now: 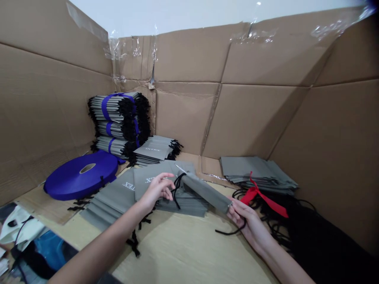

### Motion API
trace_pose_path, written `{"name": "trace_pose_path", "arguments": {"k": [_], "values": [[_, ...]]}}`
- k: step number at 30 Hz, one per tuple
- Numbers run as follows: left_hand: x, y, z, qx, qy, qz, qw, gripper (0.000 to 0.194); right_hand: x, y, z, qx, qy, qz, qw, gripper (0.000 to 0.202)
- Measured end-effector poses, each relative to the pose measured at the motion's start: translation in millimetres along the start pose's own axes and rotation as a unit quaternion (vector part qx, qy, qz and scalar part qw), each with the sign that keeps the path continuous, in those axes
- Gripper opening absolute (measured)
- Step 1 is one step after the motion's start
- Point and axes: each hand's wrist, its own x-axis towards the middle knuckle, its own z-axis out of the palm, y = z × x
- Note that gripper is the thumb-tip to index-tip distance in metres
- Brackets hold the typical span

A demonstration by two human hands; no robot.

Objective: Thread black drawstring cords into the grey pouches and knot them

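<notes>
Head view: the grey pouch (207,192) is held aloft just right of the middle of the frame, its long axis slanting from upper left to lower right; the right hand (244,215) pinches its lower-right end between thumb and fingers, with a loose cord end (227,233) hanging beneath. At the far, upper-left end a thin metal tip (179,169) pokes out and a black cord (175,193) dangles; this end lies just right of the left hand (160,188), which is the nearer of the two to that cord. Its fingers are loosely curled and stand clear of the pouch's body; whether they touch the cord I cannot tell. Behind and below that end spreads a pile of grey pouches (114,189), left of centre; bare tabletop (207,248) shows at lower centre.
</notes>
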Motion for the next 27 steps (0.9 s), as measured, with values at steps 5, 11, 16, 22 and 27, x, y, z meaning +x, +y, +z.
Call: {"name": "trace_pose_path", "arguments": {"k": [5,11,16,22,27], "values": [[4.8,-10.0,-0.1,0.128,0.014,0.008,0.992,0.037,-2.2,-3.0,2.2,0.002,0.000,0.003,1.000,0.042],[-1.0,-4.7,3.1,0.230,-0.035,0.046,0.971,0.035,-7.9,-8.1,9.7,-0.008,0.011,0.010,1.000,0.043],[-1.6,-5.5,3.5,0.209,0.002,0.063,0.976,0.029,-8.8,-11.9,10.2,0.004,0.014,-0.007,1.000,0.042],[5.8,-5.0,-3.2,0.176,0.110,0.084,0.974,0.025,-8.8,-17.4,4.7,0.009,0.017,-0.017,1.000,0.040],[5.4,1.4,-4.4,0.120,0.132,0.096,0.979,0.028,-11.1,-21.7,2.3,-0.007,0.007,-0.035,0.999,0.037]]}}
